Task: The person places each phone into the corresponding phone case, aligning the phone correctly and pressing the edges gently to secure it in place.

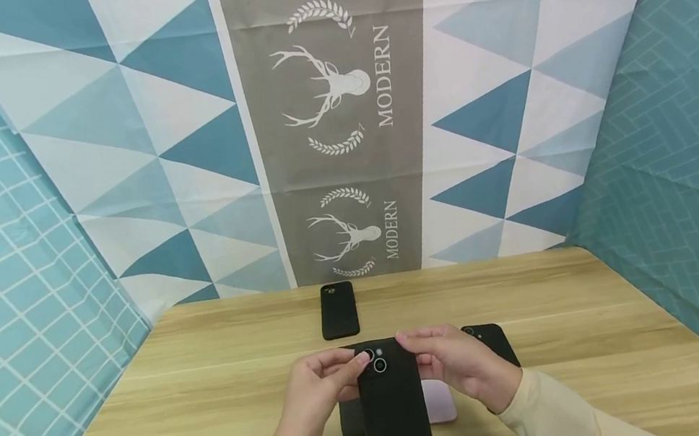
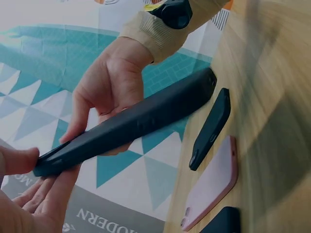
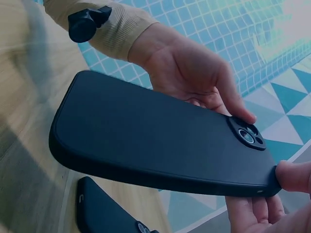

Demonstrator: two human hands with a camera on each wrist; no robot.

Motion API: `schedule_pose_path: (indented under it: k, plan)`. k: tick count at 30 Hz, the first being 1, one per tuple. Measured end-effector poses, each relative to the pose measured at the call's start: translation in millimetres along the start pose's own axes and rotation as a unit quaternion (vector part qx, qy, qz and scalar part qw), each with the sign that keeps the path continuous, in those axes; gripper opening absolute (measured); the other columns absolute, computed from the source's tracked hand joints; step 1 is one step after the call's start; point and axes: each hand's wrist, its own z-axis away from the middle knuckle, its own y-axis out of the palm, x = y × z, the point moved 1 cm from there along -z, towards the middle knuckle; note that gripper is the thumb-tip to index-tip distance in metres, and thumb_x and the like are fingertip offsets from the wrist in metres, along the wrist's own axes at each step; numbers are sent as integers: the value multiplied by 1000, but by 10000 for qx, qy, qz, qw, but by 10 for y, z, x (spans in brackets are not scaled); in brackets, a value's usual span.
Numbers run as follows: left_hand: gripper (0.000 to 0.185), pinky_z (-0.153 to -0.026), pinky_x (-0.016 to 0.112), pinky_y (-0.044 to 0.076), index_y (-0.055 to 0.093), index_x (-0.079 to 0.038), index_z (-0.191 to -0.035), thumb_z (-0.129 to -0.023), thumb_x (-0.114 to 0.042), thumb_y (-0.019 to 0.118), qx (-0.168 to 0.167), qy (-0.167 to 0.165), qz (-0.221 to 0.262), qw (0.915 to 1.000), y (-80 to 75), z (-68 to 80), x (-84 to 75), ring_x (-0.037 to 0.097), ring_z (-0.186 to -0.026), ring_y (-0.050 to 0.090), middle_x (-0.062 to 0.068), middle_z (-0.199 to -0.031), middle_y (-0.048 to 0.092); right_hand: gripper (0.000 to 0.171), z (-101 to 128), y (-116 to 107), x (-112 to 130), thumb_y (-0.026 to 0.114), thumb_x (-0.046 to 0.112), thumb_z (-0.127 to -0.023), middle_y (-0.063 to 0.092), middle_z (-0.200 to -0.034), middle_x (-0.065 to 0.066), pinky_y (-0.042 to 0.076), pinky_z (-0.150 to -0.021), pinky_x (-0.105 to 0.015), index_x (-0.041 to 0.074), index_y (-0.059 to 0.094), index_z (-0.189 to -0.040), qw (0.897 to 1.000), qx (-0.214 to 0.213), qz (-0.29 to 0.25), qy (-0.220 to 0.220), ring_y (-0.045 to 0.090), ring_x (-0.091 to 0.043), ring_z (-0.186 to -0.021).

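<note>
- The black phone is held up off the surface by both hands at its lens end, back upward; the step in hand is judged to be careful handling of that end.
- Even pressure is best applied at both corners, so that no twist is put into the body; the free end, nearer the person, should be kept steady above the dark phone and lilac phone lying below.
- The camera lenses are best spared: pressure is better placed on the rim than on the glass, beside which the left thumb lies.
- The left hand has its grip drawn in to about the phone's thickness; its corner is pinched between thumb above and fingers beneath.
- By the right hand's grip the opposite corner is pinched, the thumb being set at the edge, with fingers underneath.
</note>
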Motion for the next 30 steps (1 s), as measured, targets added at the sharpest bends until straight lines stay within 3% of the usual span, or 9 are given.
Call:
schedule_pose_path:
  k: [6, 11, 17, 25, 30]
  plan:
    - [41, -78, 33, 61, 61, 11, -114, -88, -20, 69, 331, 25, -72, 9994, -31, -15, -20, 14, -77, 72, 15, -97, 75, 37, 5, -11, -5, 58, 27, -96, 73, -93, 7, 57, -86, -25, -3, 63, -117, 9999, -106, -1, -21, 69, -5, -87]
    - [36, -75, 29, 61, 64, 11, -110, -87, -16, 70, 114, 35, 46, 9999, -16, -37, -44, 10, -74, 71, 9, -91, 75, 35, 9, 7, -3, 58, 26, -96, 73, -92, 7, 57, -86, -24, -3, 63, -115, 10000, -59, -16, -63, 69, -5, -87]
    - [31, -70, 26, 60, 67, 12, -106, -86, -12, 69, -58, 104, -45, 9999, -17, -50, -72, 10, -70, 70, 13, -90, 76, 37, 11, 24, -11, 59, 27, -96, 73, -93, 6, 57, -86, -24, -4, 62, -116, 9999, -69, -89, -79, 69, -5, -88]
    - [30, -68, 25, 59, 66, 13, -107, -86, -8, 67, -192, -66, 92, 9998, -36, -70, -85, 8, -67, 69, 9, -86, 76, 48, 12, 31, -48, 58, 30, -96, 72, -100, 4, 56, -89, -25, -8, 55, -125, 10000, -80, -35, 10, 68, -6, -92]
    - [28, -68, 24, 58, 66, 13, -107, -86, -6, 66, -202, -68, 327, 9992, -57, -96, -121, 8, -66, 68, -1, -79, 74, 36, 42, 40, -89, 63, 32, -93, 70, -95, 7, 56, -87, -23, 1, 63, -111, 9999, 41, -107, 86, 68, -6, -91]
